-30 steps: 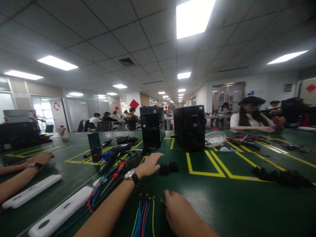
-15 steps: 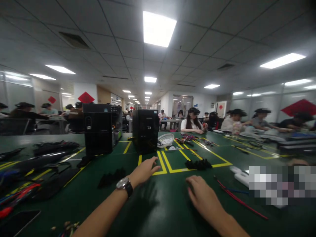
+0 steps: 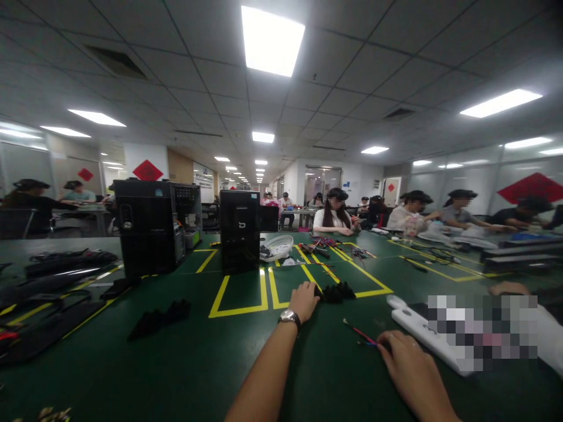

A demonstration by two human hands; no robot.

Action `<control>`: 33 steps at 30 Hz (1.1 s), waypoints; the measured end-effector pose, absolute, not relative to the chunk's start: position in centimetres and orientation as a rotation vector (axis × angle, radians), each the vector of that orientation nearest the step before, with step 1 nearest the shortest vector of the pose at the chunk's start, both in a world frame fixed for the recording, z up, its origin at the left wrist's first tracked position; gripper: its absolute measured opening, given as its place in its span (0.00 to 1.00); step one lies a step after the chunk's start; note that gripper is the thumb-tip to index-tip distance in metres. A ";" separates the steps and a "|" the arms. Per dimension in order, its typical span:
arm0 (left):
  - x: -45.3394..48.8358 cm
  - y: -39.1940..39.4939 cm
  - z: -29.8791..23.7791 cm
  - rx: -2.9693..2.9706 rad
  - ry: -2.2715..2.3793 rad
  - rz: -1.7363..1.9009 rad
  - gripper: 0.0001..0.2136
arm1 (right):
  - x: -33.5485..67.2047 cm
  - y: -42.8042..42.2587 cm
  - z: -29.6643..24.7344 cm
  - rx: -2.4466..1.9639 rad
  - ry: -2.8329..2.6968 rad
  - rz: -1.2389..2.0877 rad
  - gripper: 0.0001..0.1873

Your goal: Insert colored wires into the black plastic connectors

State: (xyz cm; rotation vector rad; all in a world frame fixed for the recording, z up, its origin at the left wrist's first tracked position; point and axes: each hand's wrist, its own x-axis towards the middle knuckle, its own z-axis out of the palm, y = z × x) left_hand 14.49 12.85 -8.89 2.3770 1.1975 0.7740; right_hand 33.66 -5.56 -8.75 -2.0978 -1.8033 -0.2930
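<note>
My left hand [image 3: 303, 300], with a wristwatch [image 3: 289, 317] on it, is stretched out over the green table [image 3: 229, 363]. Its curled fingers touch the near edge of a small pile of black parts [image 3: 338, 291], and the fingertips are hidden behind the back of the hand. My right hand [image 3: 411, 366] lies low at the right. Its fingertips are pinched on the end of a thin red and blue wire [image 3: 358, 333] that lies on the table and points left.
Two black computer towers [image 3: 149, 228] [image 3: 240, 230] stand beyond yellow tape boxes [image 3: 240, 308]. A white basket [image 3: 278, 247] sits behind them. A white power strip [image 3: 420, 331] lies right of my right hand. Another black pile [image 3: 160, 316] and cables [image 3: 57, 281] lie left. Seated people fill the far side.
The view has swung to the right. My left hand has reached forward to the black pile, and my right hand has moved right onto the wire.
</note>
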 end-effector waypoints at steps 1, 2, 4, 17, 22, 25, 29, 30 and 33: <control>14.2 12.6 -8.9 2.369 1.192 0.792 0.18 | 33.7 -5.6 -8.7 -2.090 -1.790 -0.282 0.13; 13.7 12.2 -8.9 2.363 1.176 0.811 0.18 | 33.8 -5.6 -8.6 -2.082 -1.773 -0.278 0.12; 12.3 11.1 -8.6 2.351 1.116 0.853 0.21 | 34.1 -5.7 -8.6 -2.058 -1.725 -0.317 0.12; -1.9 1.6 -8.3 1.460 0.733 1.181 0.24 | 23.7 -2.7 -6.8 -1.542 -1.753 0.145 0.16; -6.2 1.7 -8.0 1.378 0.818 1.282 0.32 | 11.5 -1.5 -5.3 -1.349 -1.953 0.374 0.14; -7.5 1.8 -8.2 1.308 0.858 1.283 0.41 | 7.4 -0.7 -6.0 -1.229 -1.894 0.530 0.14; -8.1 1.8 -8.2 1.406 0.889 1.316 0.29 | 5.6 -0.2 -7.7 -1.143 -1.725 0.750 0.15; -8.2 1.8 -8.2 1.426 0.877 1.341 0.27 | 5.5 -0.3 -8.1 -1.143 -1.688 0.788 0.15; -8.2 1.7 -8.1 1.451 0.819 1.377 0.28 | 5.7 -0.7 -8.7 -1.119 -1.641 0.887 0.16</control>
